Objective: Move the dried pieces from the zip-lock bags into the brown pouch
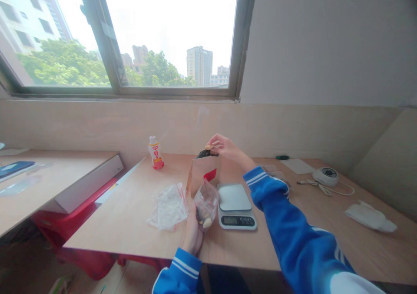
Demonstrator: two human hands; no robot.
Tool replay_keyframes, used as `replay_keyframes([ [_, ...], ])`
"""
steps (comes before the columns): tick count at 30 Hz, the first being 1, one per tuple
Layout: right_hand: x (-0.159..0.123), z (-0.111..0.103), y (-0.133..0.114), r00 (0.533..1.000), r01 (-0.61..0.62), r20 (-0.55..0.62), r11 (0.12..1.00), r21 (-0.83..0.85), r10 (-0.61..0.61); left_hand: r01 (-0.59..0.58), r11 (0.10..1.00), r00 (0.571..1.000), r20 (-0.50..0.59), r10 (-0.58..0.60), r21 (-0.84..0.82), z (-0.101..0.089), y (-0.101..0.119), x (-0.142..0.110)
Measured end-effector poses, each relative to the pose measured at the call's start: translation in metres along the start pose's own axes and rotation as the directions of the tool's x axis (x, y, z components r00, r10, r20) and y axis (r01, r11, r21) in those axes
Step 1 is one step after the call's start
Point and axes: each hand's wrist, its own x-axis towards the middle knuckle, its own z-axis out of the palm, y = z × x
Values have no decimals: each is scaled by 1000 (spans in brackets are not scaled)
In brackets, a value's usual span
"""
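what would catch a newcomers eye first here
The wide window at the top, bright with trees and tower blocks, grabs the eye first. Below it, on the wooden desk, the blue-sleeved right hand is raised at the top of a brown paper bag, while the left hand grips a clear zip bag beside a digital kitchen scale.

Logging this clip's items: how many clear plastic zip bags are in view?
2: a crumpled clear plastic zip bag on the wooden table, and a filled clear bag in the left hand.
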Motion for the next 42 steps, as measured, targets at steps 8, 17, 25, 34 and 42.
replay_keyframes([
  [8,-7,3,1,1000,9,-6,1000,23,-9,-9,1000,1000,2,9,-29,6,2,-5],
  [17,-9,18,16,993,86,86,996,-13,-84,-7,999,998,55,9,-52,2,0,-2],
  [25,-18,26,3,973,185,-116,974,-133,-201,-15,1000,1000,6,15,-16,2,0,-1],
  [34,-33,22,0,973,146,-108,909,-391,-203,-10,1000,999,52,11,-26,-4,1,-2],
  [42,-96,57,-1,972,-155,149,972,-178,182,-46,996,998,28,48,-79,-4,7,-6],
])
